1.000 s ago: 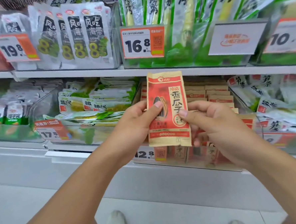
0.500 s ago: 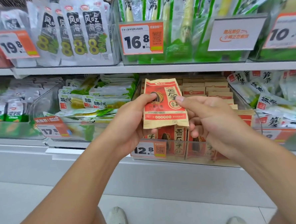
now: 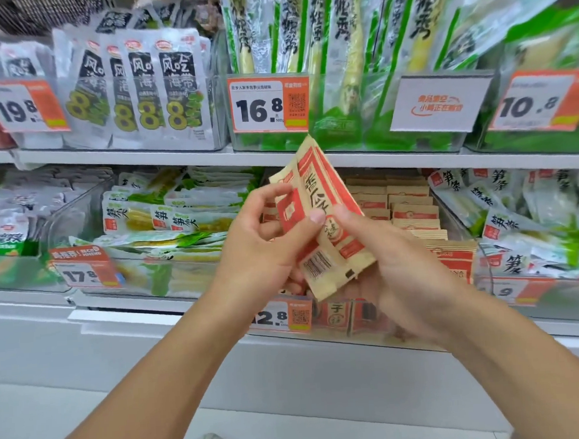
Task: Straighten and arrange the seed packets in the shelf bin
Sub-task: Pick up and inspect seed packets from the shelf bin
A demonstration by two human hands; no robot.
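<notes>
You hold two red-and-tan seed packets [image 3: 318, 217] tilted and fanned apart, lifted just above their clear shelf bin [image 3: 373, 329]. Your left hand [image 3: 266, 251] pinches them with thumb over the front; your right hand [image 3: 396, 263] curls under their lower edge. Square both edges together before dropping them in (barcode side facing back, probably) behind the upright rows. Beside the bin sit green bamboo-shoot packs [image 3: 166, 223], with the white shelf edge [image 3: 176, 160] above.

The seed packet [image 3: 318, 217], held upright and face-on a second ago, was tilted and turned, its barcoded back partly exposed.
</notes>
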